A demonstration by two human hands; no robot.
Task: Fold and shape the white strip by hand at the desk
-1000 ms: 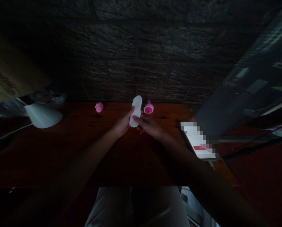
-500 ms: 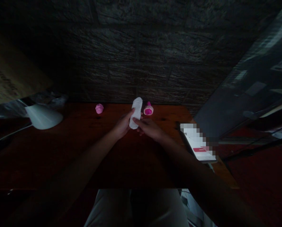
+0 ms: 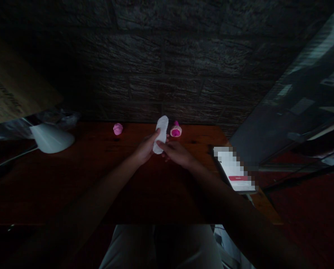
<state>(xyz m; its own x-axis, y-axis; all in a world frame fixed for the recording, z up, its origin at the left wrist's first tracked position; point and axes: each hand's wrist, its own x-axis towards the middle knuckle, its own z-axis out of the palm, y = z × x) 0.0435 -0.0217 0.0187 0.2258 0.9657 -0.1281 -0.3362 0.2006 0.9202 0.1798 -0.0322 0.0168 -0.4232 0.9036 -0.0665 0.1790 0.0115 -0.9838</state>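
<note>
A flat white oblong piece (image 3: 162,129) with rounded ends is held upright above the table; its exact kind I cannot make out. My left hand (image 3: 147,148) grips its left side, with the thumb lying across the front. On the lower right, my right hand (image 3: 176,152) pinches it, thumb on the front face and fingers partly hidden behind. Just beyond, to the right, sits a small pink cup-shaped thing (image 3: 176,130) with a darker pink inside. A pink crumpled ball (image 3: 118,129) lies further left, apart from both hands.
The brown wooden table (image 3: 99,179) meets a dark brick wall (image 3: 167,59) at the back. A phone (image 3: 235,172) with a lit screen lies at the right edge. At left stand a white lamp-like object (image 3: 51,138) with a cable and a brown printed box (image 3: 12,82).
Almost nothing differs. The white piece and both hands have shifted very slightly, and both hands keep their hold on it.
</note>
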